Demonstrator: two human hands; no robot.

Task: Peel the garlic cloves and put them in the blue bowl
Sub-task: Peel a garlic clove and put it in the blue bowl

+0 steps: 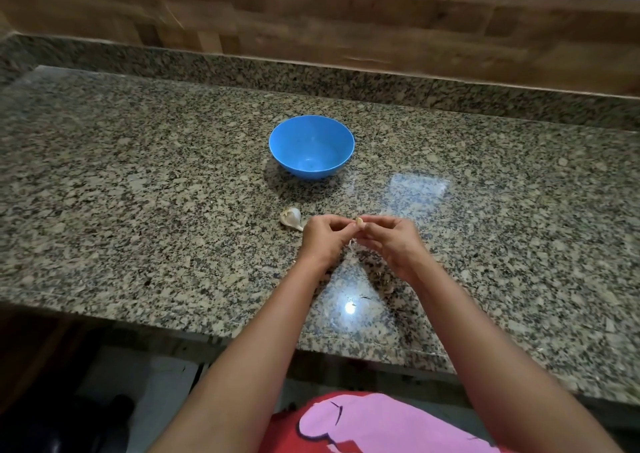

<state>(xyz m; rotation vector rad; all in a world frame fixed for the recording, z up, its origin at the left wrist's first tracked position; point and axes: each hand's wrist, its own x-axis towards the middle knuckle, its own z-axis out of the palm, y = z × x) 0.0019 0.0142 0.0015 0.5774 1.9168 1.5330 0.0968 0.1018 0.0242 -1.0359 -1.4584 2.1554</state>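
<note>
Both hands, left (323, 241) and right (391, 241), pinch one small clove (359, 222) between fingertips above the surface (138, 175), bowl (311, 146) beyond the grip, bulb (291, 218) just left: light, firm, papery-skinned, likely slippery once bare, best held by its ends.

Left hand (323, 241) and right hand (391, 241) together pinch one garlic clove (360, 223) above granite counter (138, 182). Garlic bulb (291, 218) lies just left of hands. Blue bowl (311, 146) stands beyond.
</note>
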